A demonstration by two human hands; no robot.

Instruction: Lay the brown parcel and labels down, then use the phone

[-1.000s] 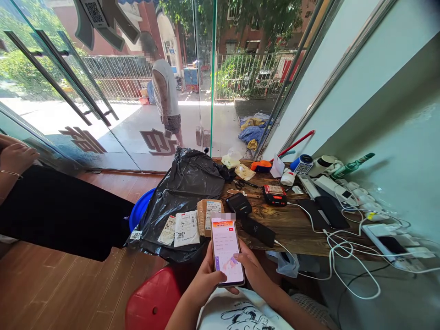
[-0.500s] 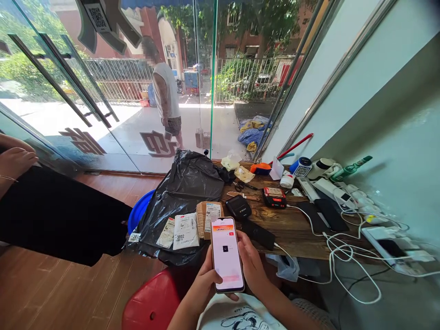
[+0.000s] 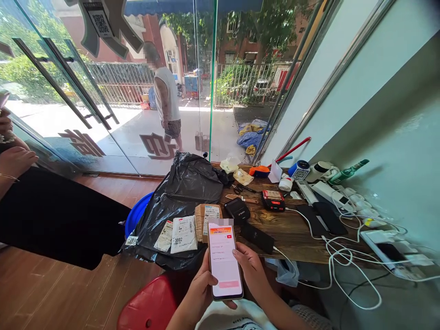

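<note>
A lit smartphone [image 3: 223, 261] with a white and pink screen is upright in front of me, near the table's front edge. My left hand [image 3: 198, 293] cups its lower left side from below. My right hand [image 3: 252, 270] grips its right edge, thumb resting on the screen. Just behind the phone lie a small brown parcel [image 3: 205, 219] and two white labelled parcels [image 3: 181, 233] on a black plastic bag [image 3: 185, 192].
The wooden table [image 3: 295, 229] carries black handheld devices [image 3: 237, 210], a red-black scanner [image 3: 273, 200], phones, white cables [image 3: 343, 256] and chargers. A red stool [image 3: 149, 307] stands below left. Another person's hand [image 3: 15, 160] is at far left; a person stands outside the glass door.
The phone screen changed from a pink loading page to a white list page. The view tilted slightly down; my hands and phone shifted a little lower.
</note>
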